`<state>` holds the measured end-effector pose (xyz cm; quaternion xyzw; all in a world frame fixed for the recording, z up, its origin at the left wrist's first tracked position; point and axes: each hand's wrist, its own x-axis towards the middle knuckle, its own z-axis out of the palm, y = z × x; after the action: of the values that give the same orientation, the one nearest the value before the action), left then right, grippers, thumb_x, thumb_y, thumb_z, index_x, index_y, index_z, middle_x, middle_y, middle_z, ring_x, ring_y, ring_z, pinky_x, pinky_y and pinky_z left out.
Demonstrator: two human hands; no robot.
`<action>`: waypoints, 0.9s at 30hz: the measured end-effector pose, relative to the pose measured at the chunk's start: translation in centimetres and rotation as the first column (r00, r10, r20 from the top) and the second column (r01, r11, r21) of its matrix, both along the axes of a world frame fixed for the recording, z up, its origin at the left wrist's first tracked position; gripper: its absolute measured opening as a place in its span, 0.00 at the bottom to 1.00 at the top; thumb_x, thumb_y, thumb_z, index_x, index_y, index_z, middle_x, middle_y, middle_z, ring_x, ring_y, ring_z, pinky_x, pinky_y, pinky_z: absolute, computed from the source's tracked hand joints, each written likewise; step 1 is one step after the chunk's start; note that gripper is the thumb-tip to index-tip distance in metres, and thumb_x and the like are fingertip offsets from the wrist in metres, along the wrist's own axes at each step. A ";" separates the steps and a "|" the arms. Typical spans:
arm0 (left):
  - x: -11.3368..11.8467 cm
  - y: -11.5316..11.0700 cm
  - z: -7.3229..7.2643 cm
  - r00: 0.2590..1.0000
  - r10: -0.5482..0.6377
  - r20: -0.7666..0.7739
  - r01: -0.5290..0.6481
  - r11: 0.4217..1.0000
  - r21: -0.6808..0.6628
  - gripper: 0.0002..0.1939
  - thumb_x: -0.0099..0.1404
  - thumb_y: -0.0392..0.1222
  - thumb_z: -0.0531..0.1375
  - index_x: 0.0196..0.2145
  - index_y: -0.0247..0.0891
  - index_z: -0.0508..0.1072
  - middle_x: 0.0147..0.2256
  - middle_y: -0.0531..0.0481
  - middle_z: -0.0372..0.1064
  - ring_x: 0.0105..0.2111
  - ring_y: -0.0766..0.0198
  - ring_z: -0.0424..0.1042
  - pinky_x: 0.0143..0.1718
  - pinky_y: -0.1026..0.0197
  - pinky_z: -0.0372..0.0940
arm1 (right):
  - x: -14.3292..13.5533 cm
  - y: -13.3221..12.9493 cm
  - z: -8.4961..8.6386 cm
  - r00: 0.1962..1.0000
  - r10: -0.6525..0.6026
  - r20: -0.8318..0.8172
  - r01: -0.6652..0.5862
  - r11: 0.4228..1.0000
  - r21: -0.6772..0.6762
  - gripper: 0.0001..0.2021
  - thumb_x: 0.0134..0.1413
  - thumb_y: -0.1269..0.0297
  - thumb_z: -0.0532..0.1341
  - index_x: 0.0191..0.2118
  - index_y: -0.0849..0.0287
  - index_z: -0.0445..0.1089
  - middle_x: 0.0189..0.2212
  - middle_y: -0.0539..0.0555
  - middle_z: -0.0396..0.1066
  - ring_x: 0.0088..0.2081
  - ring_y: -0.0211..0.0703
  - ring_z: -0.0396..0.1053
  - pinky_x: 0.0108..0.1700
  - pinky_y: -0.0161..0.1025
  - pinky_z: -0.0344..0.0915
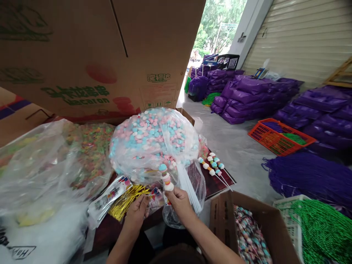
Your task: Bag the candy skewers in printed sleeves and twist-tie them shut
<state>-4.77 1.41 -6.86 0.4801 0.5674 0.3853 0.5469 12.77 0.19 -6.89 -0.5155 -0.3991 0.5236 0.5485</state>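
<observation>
Bare forearms (209,234) come closest, reaching toward a big clear bag of pastel candy (154,135). Behind that bag stands a tall brown carton (96,73), and purple sacks (247,95) are stacked well beyond it to the right. Left of the bag lies a clear sack of colourful pieces (93,157); to its right, nearer the person, sits a topless box (275,227) holding many candy sticks. Just in front of the bag, toward its left, are silver packets (110,200) and gold ties (129,201). Three loose candy sticks (214,165) lie just right of it. Also in front of the bag, the right hand (180,205) has thumb and fingers closed round the lower part of one upright candy stick (165,179). Beside it, the left hand (139,209) has its fingertips pinched together on a small clear printed wrapper (156,198).
</observation>
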 end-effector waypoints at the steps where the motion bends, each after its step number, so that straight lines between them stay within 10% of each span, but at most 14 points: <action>1: 0.1 -0.1 0.0 1.000 0.017 0.006 -0.017 1.000 -0.005 0.33 0.57 0.75 0.60 0.24 0.38 0.68 0.18 0.58 0.55 0.20 0.69 0.55 0.25 0.64 0.50 | -0.1 0.1 0.0 0.999 0.019 -0.034 -0.020 1.000 -0.006 0.26 0.48 0.38 0.66 0.23 0.57 0.64 0.20 0.44 0.53 0.26 0.34 0.48 0.30 0.36 0.47; 12: 0.9 -0.3 1.5 0.998 0.046 -0.034 -0.046 0.999 0.004 0.37 0.49 0.79 0.63 0.27 0.37 0.72 0.21 0.58 0.56 0.21 0.70 0.53 0.24 0.65 0.53 | 0.2 0.3 0.1 0.995 -0.068 0.073 0.064 0.996 0.068 0.29 0.51 0.38 0.64 0.18 0.55 0.54 0.18 0.44 0.49 0.25 0.34 0.47 0.29 0.36 0.46; 18: 0.4 0.1 1.0 0.995 0.093 0.017 -0.092 0.994 -0.059 0.37 0.48 0.79 0.64 0.25 0.39 0.66 0.21 0.60 0.52 0.20 0.71 0.52 0.24 0.65 0.55 | 0.2 0.2 0.4 0.995 -0.035 -0.094 0.037 0.999 0.028 0.26 0.45 0.37 0.70 0.28 0.60 0.73 0.22 0.46 0.62 0.28 0.36 0.54 0.32 0.36 0.53; 27: -0.4 1.1 1.4 0.999 -0.045 -0.004 0.045 0.999 -0.017 0.34 0.53 0.78 0.61 0.27 0.40 0.67 0.18 0.61 0.51 0.17 0.71 0.50 0.20 0.63 0.46 | 0.9 0.4 1.8 0.998 -0.060 -0.009 0.060 0.996 0.064 0.27 0.50 0.38 0.66 0.21 0.58 0.66 0.20 0.46 0.59 0.27 0.36 0.54 0.33 0.37 0.55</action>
<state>-5.15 2.50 -5.46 0.4888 0.5608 0.3671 0.5584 13.69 0.58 -5.05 -0.5075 -0.3981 0.4955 0.5817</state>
